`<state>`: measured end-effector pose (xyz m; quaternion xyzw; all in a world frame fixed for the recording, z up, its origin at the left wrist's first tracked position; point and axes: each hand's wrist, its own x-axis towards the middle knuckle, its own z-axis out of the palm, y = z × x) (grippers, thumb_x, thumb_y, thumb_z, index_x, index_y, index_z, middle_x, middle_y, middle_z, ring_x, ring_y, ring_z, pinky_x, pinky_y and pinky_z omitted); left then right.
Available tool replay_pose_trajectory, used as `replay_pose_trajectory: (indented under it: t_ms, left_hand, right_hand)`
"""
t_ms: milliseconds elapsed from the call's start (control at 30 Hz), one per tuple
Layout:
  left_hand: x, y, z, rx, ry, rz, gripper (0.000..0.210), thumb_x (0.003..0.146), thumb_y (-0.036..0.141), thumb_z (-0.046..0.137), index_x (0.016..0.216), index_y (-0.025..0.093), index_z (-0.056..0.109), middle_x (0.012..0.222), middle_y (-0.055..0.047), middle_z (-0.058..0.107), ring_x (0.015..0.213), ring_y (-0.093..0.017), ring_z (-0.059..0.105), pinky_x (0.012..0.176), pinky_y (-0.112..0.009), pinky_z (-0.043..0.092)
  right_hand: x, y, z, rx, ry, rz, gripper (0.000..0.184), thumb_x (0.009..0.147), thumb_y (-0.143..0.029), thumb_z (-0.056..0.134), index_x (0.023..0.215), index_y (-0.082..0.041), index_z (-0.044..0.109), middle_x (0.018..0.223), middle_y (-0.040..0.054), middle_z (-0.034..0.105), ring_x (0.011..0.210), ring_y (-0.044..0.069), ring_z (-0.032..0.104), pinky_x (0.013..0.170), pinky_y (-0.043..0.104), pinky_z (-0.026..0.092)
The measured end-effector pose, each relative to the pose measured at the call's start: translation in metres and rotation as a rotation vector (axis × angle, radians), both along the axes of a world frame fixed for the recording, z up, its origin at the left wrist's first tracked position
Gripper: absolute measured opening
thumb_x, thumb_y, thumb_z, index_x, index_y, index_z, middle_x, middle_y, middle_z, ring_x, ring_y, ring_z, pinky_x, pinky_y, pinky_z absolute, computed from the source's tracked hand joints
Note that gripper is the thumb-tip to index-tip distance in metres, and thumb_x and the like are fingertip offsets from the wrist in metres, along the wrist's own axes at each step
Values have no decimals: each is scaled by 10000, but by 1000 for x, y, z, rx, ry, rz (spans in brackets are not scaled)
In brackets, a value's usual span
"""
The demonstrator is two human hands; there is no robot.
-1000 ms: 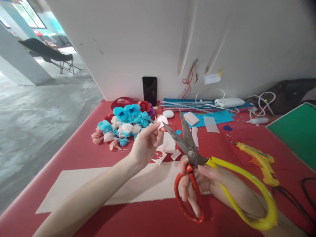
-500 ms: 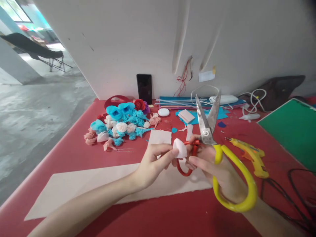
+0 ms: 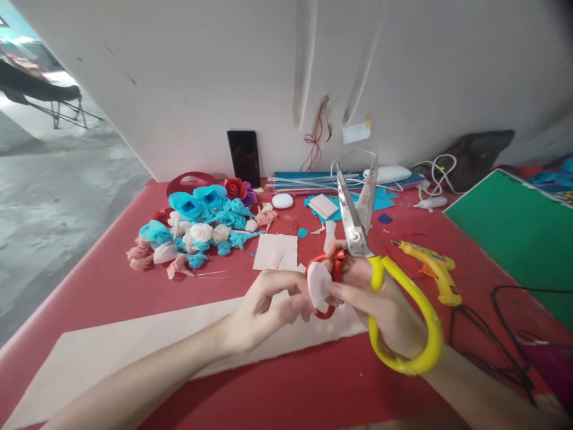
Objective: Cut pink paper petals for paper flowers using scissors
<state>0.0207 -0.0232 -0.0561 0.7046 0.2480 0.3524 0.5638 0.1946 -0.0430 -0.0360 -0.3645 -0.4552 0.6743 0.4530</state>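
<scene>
A small pale pink paper petal [image 3: 319, 286] is between my two hands, its surface slightly curved. My left hand [image 3: 264, 310] has its fingers bent and closed at the petal's left edge, with the fingertips partly hidden. My right hand [image 3: 380, 298] presses a fingertip on the petal's right side and also carries the scissors [image 3: 357, 234]. The scissors have one red and one yellow handle, and their parted blades point up and away. Below my hands lies a long pale pink paper strip [image 3: 134, 337]. A smaller pale sheet [image 3: 276, 251] rests just beyond them.
Blue, white and pink paper flowers [image 3: 201, 230] are heaped at the left. A dark phone [image 3: 244, 158] leans on the wall. On the right are a yellow glue gun [image 3: 430, 266], its black cord [image 3: 470, 334] and a green board [image 3: 514, 233]. Paper scraps and a white case [image 3: 282, 201] lie behind.
The petal has turned and now shows a longer curved side, with a right fingertip on it. My left thumb has slid off its front to the edge. The view has shifted right.
</scene>
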Motion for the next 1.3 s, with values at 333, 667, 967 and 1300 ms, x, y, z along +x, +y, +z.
replay_pose_trajectory:
  t_ms: [333,667,967,1300]
  left_hand:
    - [4,2,6,47,165,-37,317,869,206,413,587,138,541,514,6,512,475,-80,463,480,-190,349]
    - [1,1,7,-218,76,-51,363,860,272,446,528,138,504,479,-2,494,464,-82,439,504,-211,339]
    - [-6,15,20,-819,-650,64,326,878,173,373,562,132,444,464,60,321,357,-33,307,405,-160,243]
    - [-9,13,33,-899,-867,104,444,930,151,195,551,136,427,462,75,212,318,-23,218,392,-138,282]
  right_hand:
    - [3,1,-1,8,-87,80,133,754,-232,539,874,-229,481,715,-25,424,598,113,436,575,261,416]
    - [4,-1,3,36,-163,-25,176,772,-180,561,914,-235,473,729,-29,477,620,98,476,559,212,412]
    - [4,6,6,-127,37,98,177,892,-226,403,811,-171,551,694,41,594,586,138,558,537,261,446]
    - [16,3,5,-370,240,558,290,735,-388,571,952,-199,533,851,123,668,614,205,651,531,304,488]
